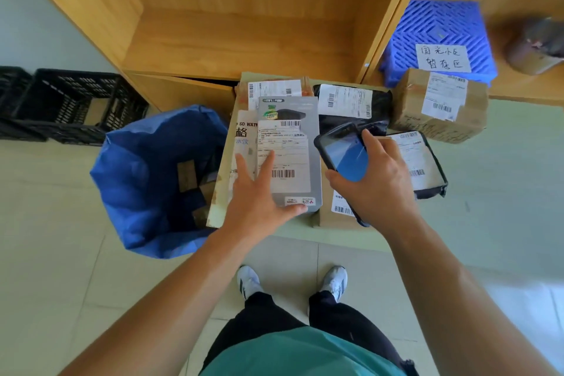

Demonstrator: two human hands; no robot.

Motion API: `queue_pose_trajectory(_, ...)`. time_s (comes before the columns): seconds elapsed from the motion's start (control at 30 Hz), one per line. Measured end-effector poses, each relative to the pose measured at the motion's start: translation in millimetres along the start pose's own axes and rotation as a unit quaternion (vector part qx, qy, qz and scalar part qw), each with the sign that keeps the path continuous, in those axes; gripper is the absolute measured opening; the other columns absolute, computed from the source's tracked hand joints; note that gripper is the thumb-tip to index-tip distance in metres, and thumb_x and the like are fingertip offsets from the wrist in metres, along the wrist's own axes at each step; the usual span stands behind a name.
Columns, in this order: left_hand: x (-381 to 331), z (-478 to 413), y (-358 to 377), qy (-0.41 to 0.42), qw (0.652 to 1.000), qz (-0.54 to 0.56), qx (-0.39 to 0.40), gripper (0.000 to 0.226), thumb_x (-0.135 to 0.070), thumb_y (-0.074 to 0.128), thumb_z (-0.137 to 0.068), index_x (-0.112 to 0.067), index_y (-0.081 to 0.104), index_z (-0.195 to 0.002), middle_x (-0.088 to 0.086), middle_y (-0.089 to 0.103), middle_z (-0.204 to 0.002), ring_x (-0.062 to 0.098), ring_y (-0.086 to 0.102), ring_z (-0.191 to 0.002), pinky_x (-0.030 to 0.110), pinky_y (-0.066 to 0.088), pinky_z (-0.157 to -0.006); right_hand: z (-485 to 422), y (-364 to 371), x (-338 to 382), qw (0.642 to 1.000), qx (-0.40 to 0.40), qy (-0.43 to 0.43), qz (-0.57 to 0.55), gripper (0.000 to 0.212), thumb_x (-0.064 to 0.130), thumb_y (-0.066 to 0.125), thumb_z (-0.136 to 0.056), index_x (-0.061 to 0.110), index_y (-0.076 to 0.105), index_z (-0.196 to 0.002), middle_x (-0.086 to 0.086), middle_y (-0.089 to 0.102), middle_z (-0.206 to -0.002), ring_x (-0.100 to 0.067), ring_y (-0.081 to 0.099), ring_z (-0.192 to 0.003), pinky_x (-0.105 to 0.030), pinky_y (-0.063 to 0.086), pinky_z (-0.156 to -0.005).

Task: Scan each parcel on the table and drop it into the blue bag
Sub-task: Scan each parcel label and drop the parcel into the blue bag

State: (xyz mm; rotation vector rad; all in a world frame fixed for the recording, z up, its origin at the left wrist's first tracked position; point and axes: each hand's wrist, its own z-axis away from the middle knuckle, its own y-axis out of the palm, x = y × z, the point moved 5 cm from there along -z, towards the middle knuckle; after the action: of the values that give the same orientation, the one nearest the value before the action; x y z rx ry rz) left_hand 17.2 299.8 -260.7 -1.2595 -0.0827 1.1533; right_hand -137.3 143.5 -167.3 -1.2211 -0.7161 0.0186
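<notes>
On the table I count seven parcels. A grey parcel lies on top of a white box, near the table's left edge, just beside the blue bag. The left hand rests on it palm down, fingers straight and spread across the label, thumb along the near edge. The right hand is curled round one scanner, screen up, held just right of the grey parcel.

The other five: a taped carton at the back, two black pouches – one behind the scanner, one to the right of that hand – a brown box at the far right, and a small box under the right wrist. The bag stands open, with a few cardboard parcels inside; how many I cannot tell.

Two black crates sit left of the bag, and one blue basket on the shelf.
</notes>
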Motion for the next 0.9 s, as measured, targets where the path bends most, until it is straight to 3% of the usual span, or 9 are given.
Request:
queue_pose_trajectory(0.1,4.0,-0.4,1.6,0.022,1.000,0.009,0.006,0.134,-0.063,0.087,-0.065,-0.062,-0.017,-0.149,0.008,-0.018,-0.170,0.038,0.009,-0.157,0.054,0.032,-0.121,0.3,5.0,4.3,1.000,0.010,-0.002,0.001,0.096,0.059,0.071,-0.075,0.023,0.028,-0.153,0.004,0.040,-0.139,-0.019,0.045,-0.124,-0.036,0.044,-0.090)
queue_pose_trajectory(0.27,3.8,-3.9,6.4,0.089,0.995,0.032,-0.029,0.120,-0.041,0.086,-0.079,-0.058,-0.006,-0.155,0.004,0.019,-0.167,0.018,0.035,-0.148,0.040,0.048,-0.111,2.5,1.2,12.3,1.000,0.011,0.000,0.005,0.096,0.058,0.072,-0.074,0.023,0.028,-0.153,0.006,0.040,-0.138,-0.019,0.044,-0.123,-0.037,0.045,-0.090)
queue_pose_trajectory(0.43,-7.4,-5.3,-2.1,0.140,0.988,0.031,-0.059,0.115,-0.039,0.080,-0.085,-0.063,-0.012,-0.151,-0.011,0.012,-0.169,0.005,0.033,-0.146,0.020,0.037,-0.112,-1.1,-23.4,28.9,1.000,-0.010,-0.006,-0.008,0.099,0.062,0.071,-0.071,0.025,0.028,-0.153,0.009,0.040,-0.133,-0.013,0.045,-0.119,-0.032,0.045,-0.091)
queue_pose_trajectory(0.6,-31.2,-14.8,-46.0,0.160,0.982,0.010,-0.095,0.111,-0.057,0.074,-0.085,-0.062,-0.020,-0.146,-0.015,0.002,-0.171,0.002,0.027,-0.149,0.019,0.032,-0.116,-7.1,-56.7,54.5,0.999,-0.026,-0.021,-0.012,0.099,0.063,0.069,-0.073,0.025,0.026,-0.153,0.013,0.038,-0.128,-0.010,0.045,-0.117,-0.024,0.042,-0.088)
queue_pose_trajectory(0.7,-52.4,-19.9,-83.7,0.172,0.976,0.012,-0.134,0.109,-0.057,0.070,-0.088,-0.062,-0.024,-0.141,-0.018,-0.003,-0.170,0.002,0.026,-0.149,0.020,0.032,-0.116,-9.0,-76.4,74.2,0.998,-0.042,-0.031,-0.034,0.098,0.060,0.071,-0.072,0.024,0.029,-0.153,0.014,0.038,-0.124,-0.008,0.046,-0.115,-0.021,0.041,-0.085)
queue_pose_trajectory(0.8,-73.6,-18.5,-129.9,0.205,0.955,0.035,-0.213,0.109,-0.046,0.076,-0.087,-0.068,-0.015,-0.143,-0.017,0.008,-0.169,0.003,0.033,-0.146,0.022,0.036,-0.114,-8.4,-95.8,95.2,0.997,-0.053,-0.055,-0.025,0.096,0.061,0.070,-0.072,0.025,0.032,-0.152,0.011,0.042,-0.128,-0.012,0.046,-0.118,-0.024,0.040,-0.088)
queue_pose_trajectory(0.9,-89.8,-15.7,-175.1,0.230,0.929,0.065,-0.282,0.106,-0.035,0.081,-0.085,-0.056,0.005,-0.156,-0.014,0.022,-0.166,0.004,0.042,-0.139,0.024,0.043,-0.109,-6.6,-113.2,116.7,0.994,-0.066,-0.085,-0.018,0.096,0.065,0.066,-0.073,0.027,0.030,-0.153,0.009,0.044,-0.131,-0.014,0.046,-0.117,-0.026,0.040,-0.089)
